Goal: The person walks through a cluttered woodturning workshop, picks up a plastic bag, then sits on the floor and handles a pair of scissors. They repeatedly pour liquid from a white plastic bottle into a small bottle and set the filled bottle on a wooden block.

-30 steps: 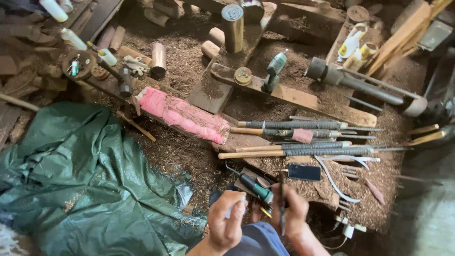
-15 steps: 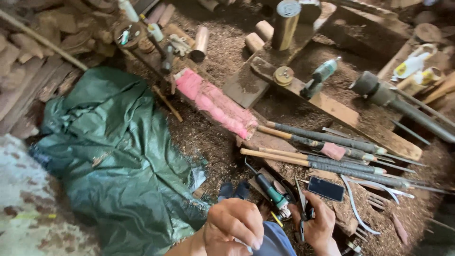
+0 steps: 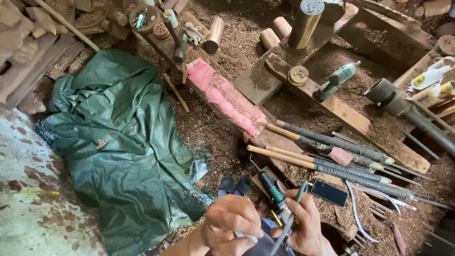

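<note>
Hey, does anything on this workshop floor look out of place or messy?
Yes: a dark phone lies among sawdust and long-handled tools, beside the right hand. A crumpled green tarp sprawls unevenly at left, its edge frayed.

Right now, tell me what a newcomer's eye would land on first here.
A crumpled green tarp fills the left of the sawdust-strewn floor. A bright pink cloth bundle lies on a plank at centre. At the bottom edge, the left hand and right hand work slim green-handled tools.

Dark rectangular phone (image 3: pixel 329 192), screen blank, flat on sawdust beside long-handled tools (image 3: pixel 341 161)
</note>
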